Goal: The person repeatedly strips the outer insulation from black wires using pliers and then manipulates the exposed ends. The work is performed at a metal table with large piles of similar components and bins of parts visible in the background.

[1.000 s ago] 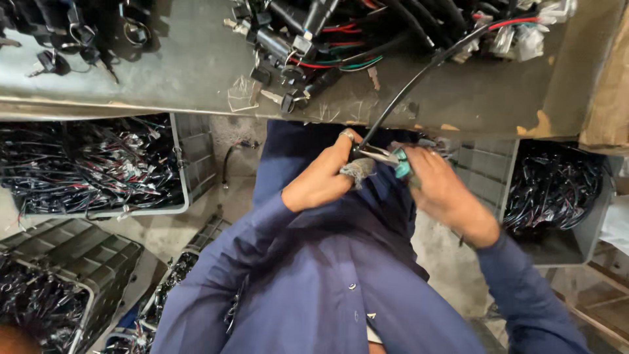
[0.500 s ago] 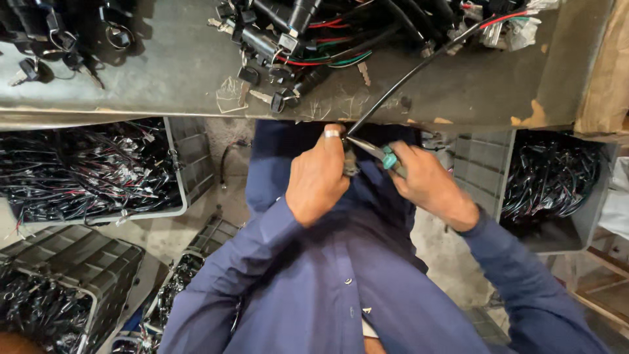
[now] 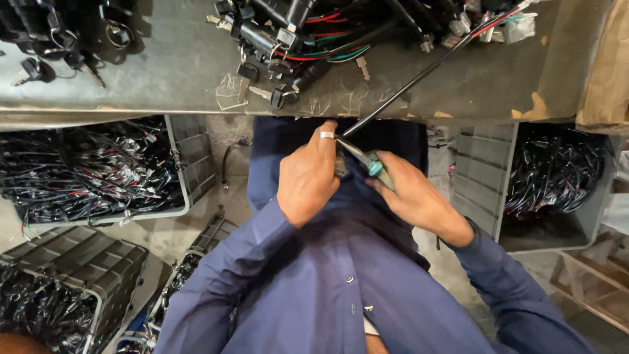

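Below the surface (image 3: 164, 72) edge, left hand (image 3: 306, 177) fingers close around the black cable (image 3: 419, 77); right hand (image 3: 409, 190) grips teal-handled pliers (image 3: 367, 162) at the cable's end, above the lap.

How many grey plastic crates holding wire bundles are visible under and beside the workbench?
3. One crate sits at left beneath the bench, one crate at right beside the right hand, one crate at bottom left. A dark bin near the left sleeve may be another.

a worn grey workbench (image 3: 164, 72) — strewn with keys (image 3: 39, 69), switch parts (image 3: 262, 39) and coloured wires (image 3: 327, 36).
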